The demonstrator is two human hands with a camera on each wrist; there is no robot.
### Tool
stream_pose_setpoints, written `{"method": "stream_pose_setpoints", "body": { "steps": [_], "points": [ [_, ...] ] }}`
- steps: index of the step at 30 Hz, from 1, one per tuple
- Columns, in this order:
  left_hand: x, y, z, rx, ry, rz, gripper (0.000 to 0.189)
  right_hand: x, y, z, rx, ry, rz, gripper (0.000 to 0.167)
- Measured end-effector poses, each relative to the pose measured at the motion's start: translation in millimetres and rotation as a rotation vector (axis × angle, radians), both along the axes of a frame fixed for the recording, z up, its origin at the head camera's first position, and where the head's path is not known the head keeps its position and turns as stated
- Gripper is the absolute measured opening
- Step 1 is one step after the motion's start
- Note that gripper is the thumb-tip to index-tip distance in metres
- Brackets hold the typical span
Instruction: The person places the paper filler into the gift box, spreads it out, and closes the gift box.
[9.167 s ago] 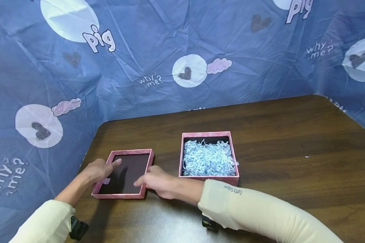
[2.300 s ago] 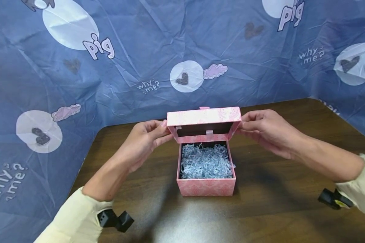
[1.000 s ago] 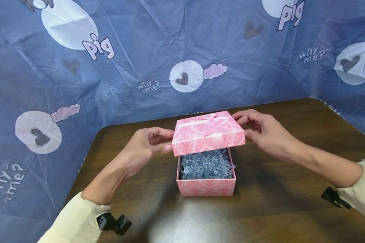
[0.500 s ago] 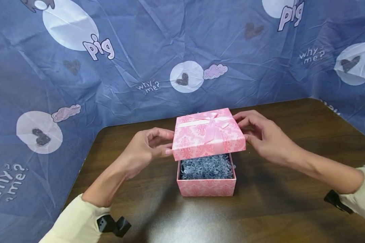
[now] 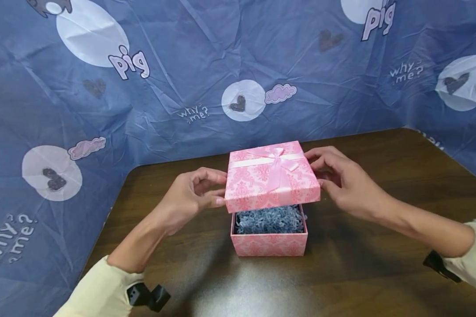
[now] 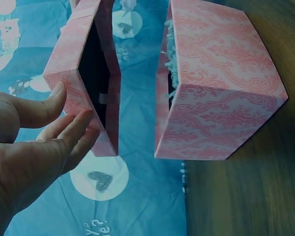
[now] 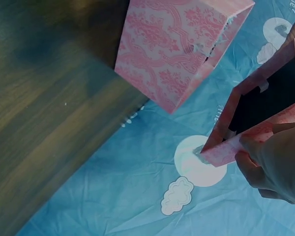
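Note:
Between my two hands a pink damask-patterned box lid [image 5: 250, 178] hangs above its box, its ribbon bow facing up. My left hand [image 5: 186, 193] pinches the lid's left side with thumb and fingers; the left wrist view shows the thumb near the lid's corner [image 6: 71, 83]. On the opposite side my right hand [image 5: 347, 182] holds the lid by its right wall. Below stands the matching pink box [image 5: 269, 245], filled with blue shredded paper [image 5: 269, 220]. The lid covers the box's rear part in the head view. Both wrist views show a gap between lid and box.
The box stands on a dark brown wooden table [image 5: 365, 264]. Behind and to the left hangs a blue printed cloth [image 5: 190, 57], close past the table's far edge. Black wrist cameras [image 5: 147, 296] sit on both sleeves.
Earlier the lid lay upside down on the left, then was held tipped up over the box. Over the last second it has levelled and come lower and nearer, covering more of the shredded paper.

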State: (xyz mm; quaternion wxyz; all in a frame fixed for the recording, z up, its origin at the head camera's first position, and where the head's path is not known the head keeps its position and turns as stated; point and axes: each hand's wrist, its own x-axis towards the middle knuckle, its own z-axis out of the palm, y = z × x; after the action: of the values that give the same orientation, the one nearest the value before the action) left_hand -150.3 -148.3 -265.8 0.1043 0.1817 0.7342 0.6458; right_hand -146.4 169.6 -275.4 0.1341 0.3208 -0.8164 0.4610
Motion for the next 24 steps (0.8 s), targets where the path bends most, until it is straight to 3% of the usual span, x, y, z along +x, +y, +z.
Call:
{"method": "stream_pose_setpoints", "body": {
  "steps": [10,17,24],
  "points": [
    [0.4,1.4,-9.9,0.027,0.02,-0.018,0.036,3.4,-3,-11.5,-0.035,0.008,0.015,0.031],
    [-0.9,1.2,-15.8,0.024,0.045,-0.024,0.035,5.3,-3,-18.9,0.007,0.02,-0.009,0.032],
    [1.2,-0.2,-30.8,0.02,0.046,-0.028,0.036,8.2,-5,-31.9,0.069,0.066,-0.027,0.034]
  ]
}}
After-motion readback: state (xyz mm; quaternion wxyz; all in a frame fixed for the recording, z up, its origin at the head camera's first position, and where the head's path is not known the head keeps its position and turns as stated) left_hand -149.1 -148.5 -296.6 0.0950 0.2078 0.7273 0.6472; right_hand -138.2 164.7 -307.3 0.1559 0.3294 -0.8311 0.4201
